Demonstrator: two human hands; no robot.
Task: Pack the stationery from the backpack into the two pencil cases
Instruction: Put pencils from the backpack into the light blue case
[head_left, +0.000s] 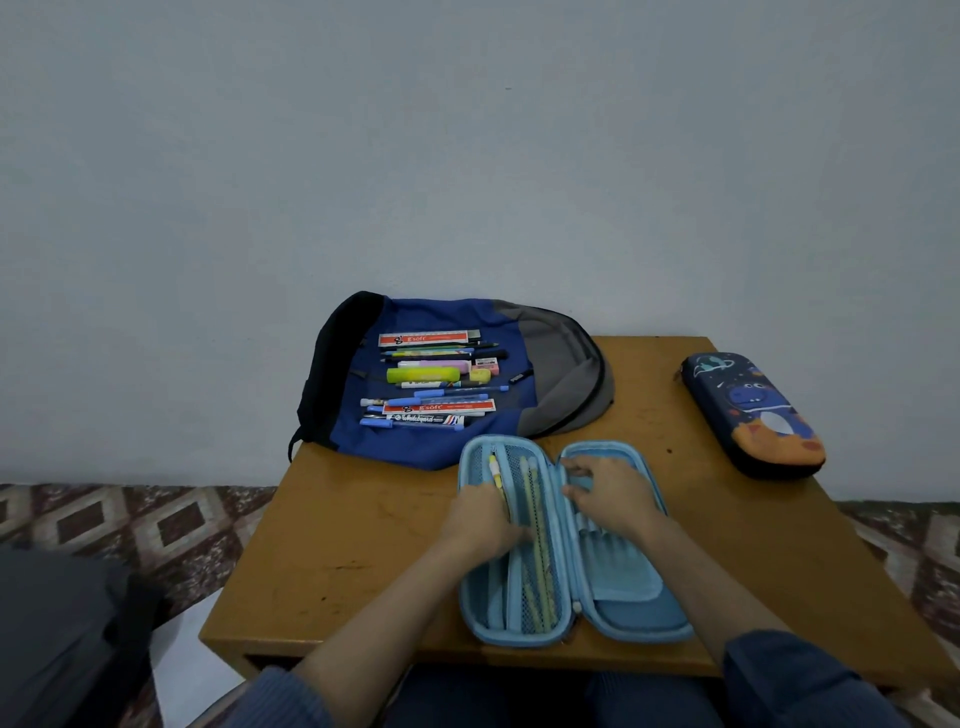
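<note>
Yellow pen (496, 470) in curled left hand (480, 519)

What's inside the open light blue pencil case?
In the pencil case, a mesh pocket holds pale green pencils and a yellow pen. Left hand and right hand hide whatever lies beneath them.

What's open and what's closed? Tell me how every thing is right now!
Light blue pencil case: open flat, pencils inside.
Dark blue pencil case: closed.
Backpack: lying flat, stationery on top.
Left hand: on the pencil side; grip unclear.
Right hand: on the other half; grip unclear.
</note>
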